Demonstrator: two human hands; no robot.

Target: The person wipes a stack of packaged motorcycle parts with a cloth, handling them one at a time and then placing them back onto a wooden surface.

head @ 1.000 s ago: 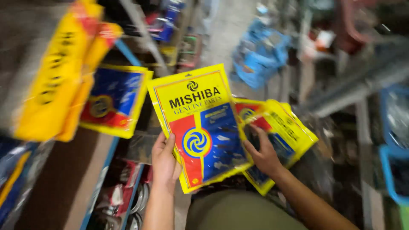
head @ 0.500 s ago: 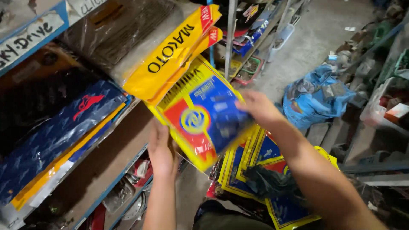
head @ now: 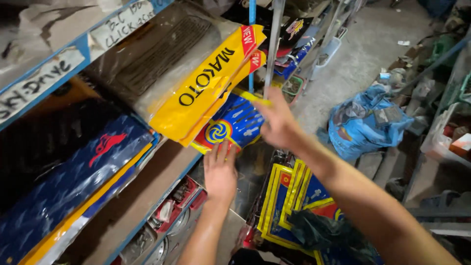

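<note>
This is a parts shop or its stockroom: blue-edged metal shelving (head: 147, 196) with hand-written paper labels (head: 41, 88) on the edges rises just left of the left hand's fingers (head: 218, 152), stacked with flat packets of goods sealed in printed plastic. Long yellow packets (head: 206, 86) hang over the shelf edge directly above those fingers, and blue packets with a red emblem (head: 83, 167) lie well to their left. Below the right hand's fingers (head: 267, 105) more yellow-bordered packets (head: 289, 196) stand on a bare concrete floor (head: 373, 44), with a stuffed blue plastic bag (head: 365, 122) off to their right.
</note>
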